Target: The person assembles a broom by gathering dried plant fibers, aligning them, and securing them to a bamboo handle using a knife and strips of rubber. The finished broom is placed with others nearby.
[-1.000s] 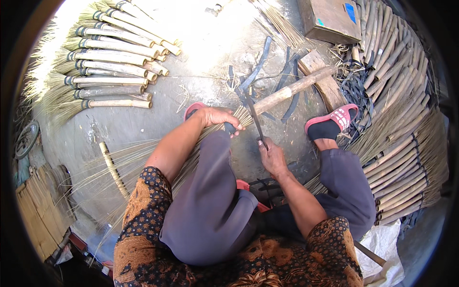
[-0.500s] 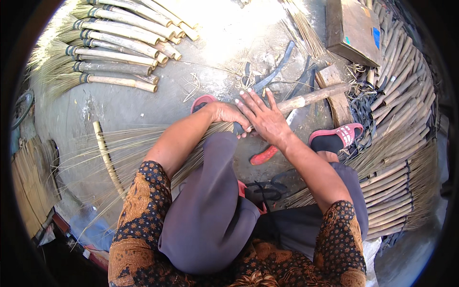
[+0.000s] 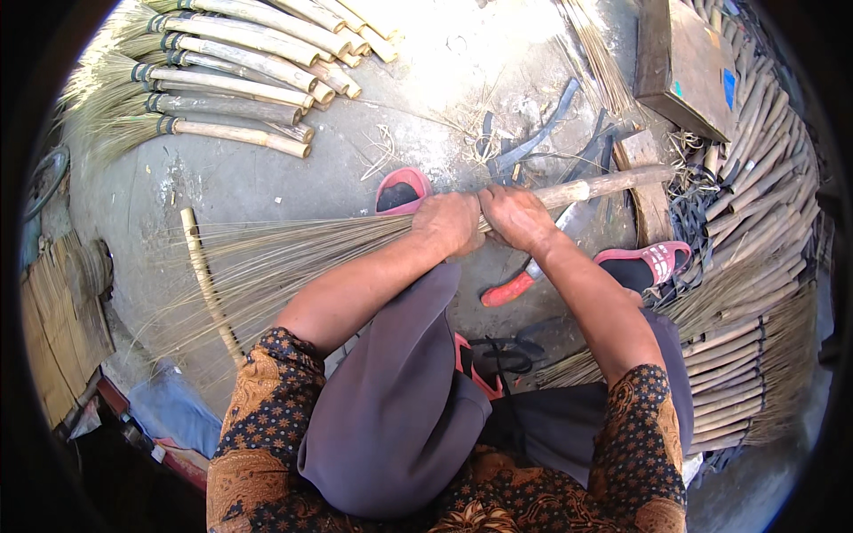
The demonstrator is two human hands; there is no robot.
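A stick broom (image 3: 622,180) lies across in front of me, its pale wooden handle to the right and its long thin bristles (image 3: 302,249) fanning out to the left. My left hand (image 3: 449,222) is closed round the gathered base of the bristles. Close beside it, my right hand (image 3: 517,216) wraps round the join of bristles and handle. Both hands hide the binding there. Below the handle, a knife (image 3: 509,290) with a red grip and a pale blade lies on the floor.
Finished brooms (image 3: 240,84) lie in rows at the upper left, and more brooms (image 3: 720,382) at the right. A wooden box (image 3: 684,71), a wood block (image 3: 641,191) and dark rubber strips (image 3: 542,129) are at the upper right. A notched stick (image 3: 209,284) lies at left.
My right hand was spread flat with its fingers stretched; now it has closed round the broom. My left hand has turned, its back now upward. The whole view has shifted slightly.
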